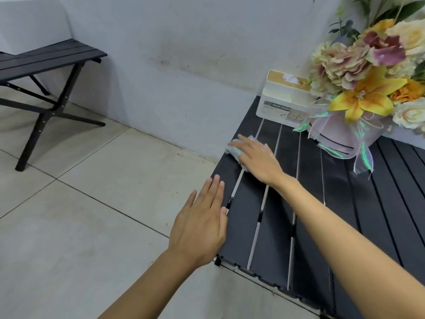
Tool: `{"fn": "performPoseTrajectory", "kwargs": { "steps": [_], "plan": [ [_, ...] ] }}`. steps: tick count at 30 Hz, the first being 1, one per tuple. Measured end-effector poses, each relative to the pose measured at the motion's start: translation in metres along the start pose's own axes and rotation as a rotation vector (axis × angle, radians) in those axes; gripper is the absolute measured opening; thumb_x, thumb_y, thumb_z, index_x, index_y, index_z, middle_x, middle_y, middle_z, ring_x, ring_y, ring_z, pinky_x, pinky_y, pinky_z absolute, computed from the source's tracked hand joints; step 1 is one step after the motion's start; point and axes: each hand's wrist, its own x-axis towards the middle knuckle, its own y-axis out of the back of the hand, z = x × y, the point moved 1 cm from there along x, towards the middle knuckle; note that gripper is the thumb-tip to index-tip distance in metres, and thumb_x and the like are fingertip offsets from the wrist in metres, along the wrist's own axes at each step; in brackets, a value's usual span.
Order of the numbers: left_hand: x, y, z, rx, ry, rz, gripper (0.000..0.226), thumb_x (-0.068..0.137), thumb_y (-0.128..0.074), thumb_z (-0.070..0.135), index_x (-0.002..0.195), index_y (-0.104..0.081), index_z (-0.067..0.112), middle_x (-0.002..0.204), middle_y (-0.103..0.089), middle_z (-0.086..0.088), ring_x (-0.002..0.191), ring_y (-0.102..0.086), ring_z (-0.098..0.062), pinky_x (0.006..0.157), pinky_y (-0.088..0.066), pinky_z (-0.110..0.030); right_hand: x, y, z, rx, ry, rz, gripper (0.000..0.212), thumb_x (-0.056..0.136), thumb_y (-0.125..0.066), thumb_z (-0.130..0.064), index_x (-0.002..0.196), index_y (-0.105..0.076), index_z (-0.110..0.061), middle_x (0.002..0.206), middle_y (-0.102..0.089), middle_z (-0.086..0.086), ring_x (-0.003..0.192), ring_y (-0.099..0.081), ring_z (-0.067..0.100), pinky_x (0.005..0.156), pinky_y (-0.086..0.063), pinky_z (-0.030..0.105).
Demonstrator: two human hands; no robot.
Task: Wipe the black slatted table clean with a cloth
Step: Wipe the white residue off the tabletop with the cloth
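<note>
Cloth (232,150) lies under right hand (258,158), seemingly pressed flat on table (345,203).

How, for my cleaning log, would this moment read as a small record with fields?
surface: black slatted table
tool: pale cloth, on the slats by the table's left edge, toward the far end
right hand: flat on the cloth, pressing it down
left hand: fingers straight, holds nothing, at the left edge; contact unclear
also on table: tissue holder, flower bouquet
background: second slatted table by the wall

Black slatted table (271,229), pale cloth (233,151)
</note>
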Motion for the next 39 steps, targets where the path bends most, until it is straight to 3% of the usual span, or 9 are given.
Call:
{"fn": "performPoseTrajectory", "kwargs": {
  "steps": [6, 11, 16, 21, 23, 27, 30, 34, 39],
  "plan": [
    [0.0, 0.0, 0.0, -0.006, 0.013, 0.035, 0.077, 0.076, 0.019, 0.041, 0.148, 0.004, 0.017, 0.156, 0.01, 0.005, 0.141, 0.013, -0.005, 0.113, 0.006, -0.025, -0.02, -0.018, -0.027, -0.049, 0.03, -0.036, 0.059, 0.086, -0.005, -0.05, 0.141, -0.027, -0.046, 0.156, -0.017, -0.014, 0.145, -0.003, 0.011, 0.115, 0.001, 0.056],
    [-0.001, -0.004, 0.0, -0.014, -0.001, 0.031, 0.074, 0.082, 0.012, 0.039, 0.148, -0.007, 0.012, 0.156, 0.0, 0.002, 0.142, 0.005, -0.008, 0.112, 0.0, -0.025, -0.148, -0.016, -0.043, -0.079, 0.055, 0.008, 0.056, 0.086, -0.003, -0.045, 0.141, -0.007, -0.054, 0.155, 0.002, -0.022, 0.143, 0.009, 0.003, 0.117, 0.009, 0.037],
    [0.003, -0.005, -0.002, 0.114, -0.031, 0.049, 0.054, 0.092, -0.022, 0.028, 0.133, -0.047, 0.002, 0.14, -0.046, -0.01, 0.129, -0.044, -0.022, 0.101, -0.035, -0.039, -0.221, -0.01, -0.03, -0.051, 0.062, 0.03, 0.052, 0.091, -0.022, -0.04, 0.14, -0.014, -0.057, 0.154, -0.006, -0.027, 0.143, 0.003, -0.002, 0.115, 0.006, 0.031],
    [0.0, -0.003, 0.0, 0.091, -0.025, 0.008, 0.073, 0.083, 0.012, 0.039, 0.148, -0.006, 0.012, 0.156, 0.0, 0.001, 0.144, 0.0, -0.011, 0.114, 0.0, -0.031, -0.141, 0.01, 0.025, -0.162, -0.087, 0.023, 0.057, 0.082, 0.002, -0.048, 0.137, 0.001, -0.059, 0.154, -0.002, -0.024, 0.144, 0.004, 0.005, 0.116, -0.004, 0.046],
    [0.0, -0.003, -0.001, 0.086, -0.017, -0.003, 0.077, 0.077, 0.02, 0.04, 0.148, 0.003, 0.015, 0.156, 0.01, 0.005, 0.142, 0.011, -0.008, 0.112, 0.007, -0.029, -0.094, 0.014, 0.039, -0.135, -0.24, 0.069, 0.058, 0.086, -0.004, -0.046, 0.142, -0.014, -0.05, 0.157, -0.009, -0.012, 0.145, -0.005, 0.016, 0.115, -0.006, 0.051],
    [0.001, -0.003, -0.003, 0.077, -0.016, 0.015, 0.078, 0.077, 0.02, 0.041, 0.149, 0.002, 0.016, 0.156, 0.009, 0.006, 0.142, 0.012, -0.006, 0.113, 0.006, -0.028, -0.064, 0.005, 0.02, -0.04, -0.33, 0.09, 0.046, 0.098, -0.016, -0.035, 0.141, -0.026, -0.047, 0.157, -0.013, -0.007, 0.145, -0.006, 0.018, 0.115, 0.002, 0.051],
    [0.001, -0.004, -0.003, 0.079, -0.017, -0.001, 0.078, 0.077, 0.019, 0.042, 0.149, 0.001, 0.016, 0.156, 0.008, 0.006, 0.142, 0.012, -0.006, 0.113, 0.006, -0.028, -0.111, -0.005, -0.01, -0.046, -0.15, 0.048, 0.061, 0.083, 0.0, -0.048, 0.14, -0.02, -0.053, 0.156, -0.012, -0.016, 0.144, -0.004, 0.009, 0.117, 0.003, 0.047],
    [0.0, -0.002, -0.001, 0.099, -0.03, -0.009, 0.079, 0.078, 0.018, 0.041, 0.148, -0.003, 0.014, 0.157, 0.003, 0.003, 0.142, 0.009, -0.008, 0.112, 0.007, -0.03, -0.215, -0.002, -0.028, 0.018, 0.09, -0.055, 0.054, 0.086, -0.012, -0.043, 0.137, -0.023, -0.058, 0.152, -0.005, -0.031, 0.141, 0.007, -0.006, 0.116, 0.013, 0.028],
    [0.002, -0.004, 0.004, 0.151, -0.06, 0.031, 0.078, 0.081, 0.013, 0.038, 0.147, -0.016, 0.007, 0.156, -0.012, -0.004, 0.144, -0.004, -0.016, 0.114, 0.002, -0.034, -0.26, 0.033, 0.047, -0.054, -0.225, 0.018, 0.05, 0.084, -0.004, -0.051, 0.13, -0.014, -0.067, 0.15, -0.002, -0.032, 0.142, 0.003, -0.005, 0.117, 0.004, 0.033]
  ]
}}
